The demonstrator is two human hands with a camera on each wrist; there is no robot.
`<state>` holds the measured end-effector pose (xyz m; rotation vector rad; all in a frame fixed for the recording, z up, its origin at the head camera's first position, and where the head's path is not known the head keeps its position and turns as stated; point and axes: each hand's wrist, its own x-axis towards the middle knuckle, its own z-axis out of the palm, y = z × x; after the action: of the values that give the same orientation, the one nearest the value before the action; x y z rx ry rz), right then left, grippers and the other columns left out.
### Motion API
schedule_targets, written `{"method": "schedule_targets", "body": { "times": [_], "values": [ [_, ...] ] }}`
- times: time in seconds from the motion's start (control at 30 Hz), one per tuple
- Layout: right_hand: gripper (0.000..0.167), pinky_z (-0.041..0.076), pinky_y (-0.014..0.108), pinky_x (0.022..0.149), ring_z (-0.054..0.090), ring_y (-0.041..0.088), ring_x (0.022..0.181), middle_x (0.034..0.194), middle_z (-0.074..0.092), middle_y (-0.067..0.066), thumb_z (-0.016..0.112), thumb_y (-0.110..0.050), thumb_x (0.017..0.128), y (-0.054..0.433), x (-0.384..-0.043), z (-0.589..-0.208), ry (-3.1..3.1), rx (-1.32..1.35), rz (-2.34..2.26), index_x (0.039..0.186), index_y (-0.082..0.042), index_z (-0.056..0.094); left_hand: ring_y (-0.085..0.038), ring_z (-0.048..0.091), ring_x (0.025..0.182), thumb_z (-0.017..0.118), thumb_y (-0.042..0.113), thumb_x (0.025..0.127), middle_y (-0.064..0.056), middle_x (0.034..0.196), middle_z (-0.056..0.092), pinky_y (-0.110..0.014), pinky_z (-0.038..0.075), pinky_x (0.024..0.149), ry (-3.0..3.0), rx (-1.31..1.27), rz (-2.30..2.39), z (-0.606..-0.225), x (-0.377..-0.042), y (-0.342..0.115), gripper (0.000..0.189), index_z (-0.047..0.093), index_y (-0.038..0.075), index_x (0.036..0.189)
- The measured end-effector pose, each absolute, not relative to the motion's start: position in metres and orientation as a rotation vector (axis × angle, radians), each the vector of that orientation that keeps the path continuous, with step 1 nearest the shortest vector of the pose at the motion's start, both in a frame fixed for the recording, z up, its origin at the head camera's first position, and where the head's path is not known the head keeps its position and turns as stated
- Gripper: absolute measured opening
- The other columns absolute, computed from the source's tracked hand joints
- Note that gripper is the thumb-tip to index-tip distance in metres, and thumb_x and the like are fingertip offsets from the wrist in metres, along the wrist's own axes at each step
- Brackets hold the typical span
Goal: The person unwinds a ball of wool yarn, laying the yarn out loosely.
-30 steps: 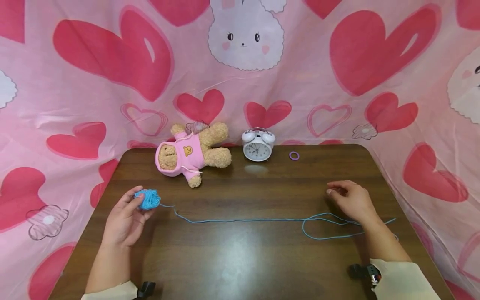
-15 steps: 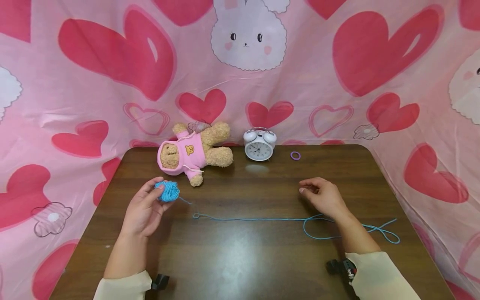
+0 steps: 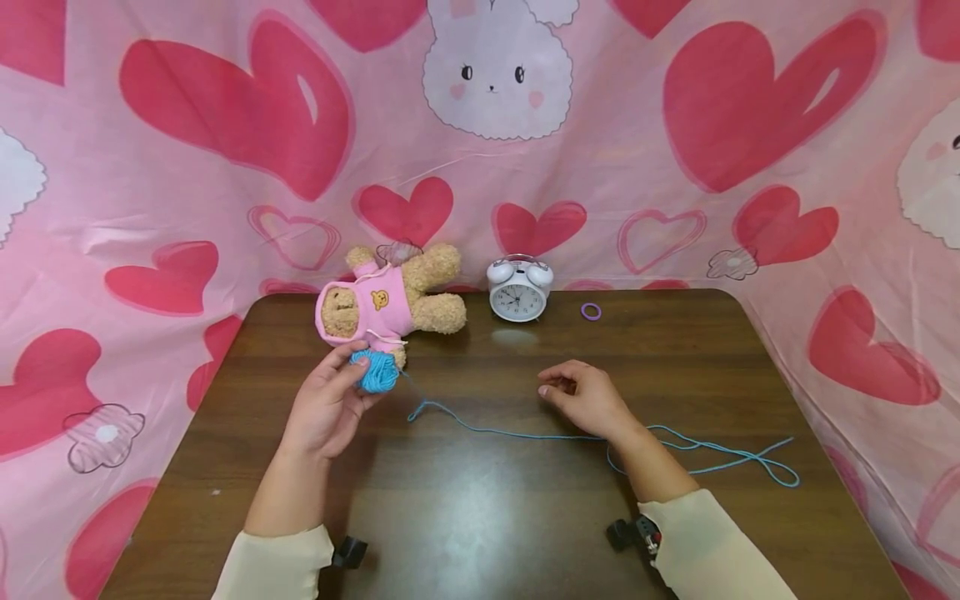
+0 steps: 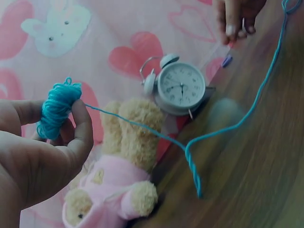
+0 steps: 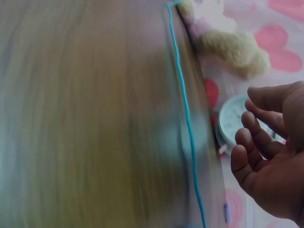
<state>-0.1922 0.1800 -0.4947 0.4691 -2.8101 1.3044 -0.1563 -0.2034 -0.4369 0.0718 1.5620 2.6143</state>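
Observation:
In the head view my left hand point(image 3: 326, 408) holds a small ball of blue yarn point(image 3: 377, 372) up over the table, between thumb and fingers. The left wrist view shows the thumb pressed on the wound yarn ball point(image 4: 59, 107). From it a strand point(image 3: 517, 436) drops to a small twisted kink, then runs rightward across the wood. My right hand point(image 3: 588, 400) hovers above the table just beyond that strand, fingers loosely curled and holding nothing. Seen from the right wrist, the yarn strand point(image 5: 187, 123) lies left of the fingertips. Loose loops of yarn spread under and past the right forearm.
A teddy bear point(image 3: 386, 300) in a pink hoodie lies at the back left, partly behind the yarn ball. Right of it stands a white twin-bell alarm clock point(image 3: 517, 292), then a purple ring point(image 3: 584, 313). Heart-patterned fabric point(image 3: 480, 167) hangs behind the dark wooden table point(image 3: 465, 517).
My left hand has carried the yarn ball rightward and slightly away from me, dragging the strand's left end along. My right hand has moved left toward the middle. The loops at right stay put.

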Motion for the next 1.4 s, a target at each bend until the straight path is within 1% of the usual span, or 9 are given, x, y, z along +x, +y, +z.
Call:
{"method": "schedule_targets", "body": {
  "times": [0.13, 0.27, 0.47, 0.6, 0.83, 1.1, 1.27, 1.4],
  "values": [
    [0.019, 0.051, 0.027, 0.071, 0.061, 0.010, 0.079, 0.091, 0.070, -0.006, 0.080, -0.015, 0.090, 0.156, -0.193, -0.496, -2.782, 0.563, 1.328, 0.107, -0.009, 0.079, -0.019, 0.072, 0.095, 0.049, 0.006, 0.109, -0.004, 0.113, 0.065, -0.033, 0.057, 0.082, 1.555, 0.088, 2.597, -0.432, -0.158, -0.194, 0.018, 0.058, 0.015, 0.122],
    [0.018, 0.051, 0.027, 0.073, 0.061, 0.009, 0.080, 0.090, 0.069, -0.006, 0.081, -0.016, 0.089, 0.133, -0.192, -0.497, -2.777, 0.649, 1.337, 0.106, -0.010, 0.079, -0.019, 0.072, 0.095, 0.049, 0.006, 0.109, -0.004, 0.112, 0.066, -0.033, 0.058, 0.081, 1.552, 0.107, 2.585, -0.427, -0.158, -0.186, 0.016, 0.054, 0.012, 0.123],
    [0.017, 0.051, 0.026, 0.075, 0.063, 0.015, 0.084, 0.094, 0.070, -0.004, 0.080, -0.018, 0.089, 0.104, -0.191, -0.497, -2.782, 0.748, 1.365, 0.105, -0.011, 0.079, -0.017, 0.071, 0.091, 0.049, 0.005, 0.109, -0.001, 0.113, 0.065, -0.032, 0.057, 0.079, 1.546, 0.133, 2.586, -0.421, -0.158, -0.175, 0.017, 0.057, 0.013, 0.122],
    [0.020, 0.050, 0.026, 0.074, 0.063, 0.017, 0.084, 0.094, 0.070, -0.002, 0.080, -0.019, 0.089, 0.089, -0.192, -0.497, -2.783, 0.784, 1.366, 0.106, -0.010, 0.079, -0.017, 0.070, 0.092, 0.049, 0.003, 0.108, 0.000, 0.113, 0.064, -0.033, 0.056, 0.079, 1.526, 0.152, 2.596, -0.418, -0.158, -0.169, 0.018, 0.059, 0.013, 0.120],
    [0.020, 0.049, 0.026, 0.072, 0.059, 0.010, 0.081, 0.092, 0.068, -0.005, 0.081, -0.023, 0.089, 0.070, -0.194, -0.500, -2.804, 0.804, 1.331, 0.107, -0.013, 0.080, -0.016, 0.070, 0.091, 0.048, 0.002, 0.108, 0.000, 0.110, 0.066, -0.032, 0.057, 0.078, 1.523, 0.166, 2.599, -0.413, -0.155, -0.163, 0.024, 0.064, 0.019, 0.115],
    [0.012, 0.049, 0.024, 0.069, 0.058, 0.007, 0.077, 0.088, 0.068, -0.006, 0.080, -0.021, 0.090, 0.062, -0.195, -0.498, -2.788, 0.819, 1.352, 0.100, -0.015, 0.081, -0.017, 0.070, 0.092, 0.049, 0.004, 0.108, -0.001, 0.110, 0.065, -0.032, 0.057, 0.078, 1.524, 0.168, 2.601, -0.413, -0.156, -0.164, 0.021, 0.063, 0.017, 0.117],
    [0.008, 0.050, 0.024, 0.069, 0.058, 0.005, 0.076, 0.089, 0.069, -0.008, 0.079, -0.019, 0.091, 0.068, -0.193, -0.494, -2.773, 0.797, 1.365, 0.097, -0.015, 0.081, -0.016, 0.070, 0.093, 0.050, 0.005, 0.109, -0.002, 0.112, 0.066, -0.032, 0.057, 0.080, 1.533, 0.161, 2.610, -0.415, -0.156, -0.171, 0.017, 0.060, 0.014, 0.120],
    [0.006, 0.050, 0.024, 0.069, 0.058, 0.005, 0.075, 0.086, 0.068, -0.009, 0.080, -0.018, 0.090, 0.079, -0.191, -0.492, -2.763, 0.771, 1.365, 0.096, -0.015, 0.080, -0.017, 0.070, 0.093, 0.049, 0.005, 0.109, -0.003, 0.112, 0.068, -0.033, 0.057, 0.080, 1.536, 0.121, 2.617, -0.417, -0.155, -0.177, 0.018, 0.058, 0.014, 0.121]
  ]
}}
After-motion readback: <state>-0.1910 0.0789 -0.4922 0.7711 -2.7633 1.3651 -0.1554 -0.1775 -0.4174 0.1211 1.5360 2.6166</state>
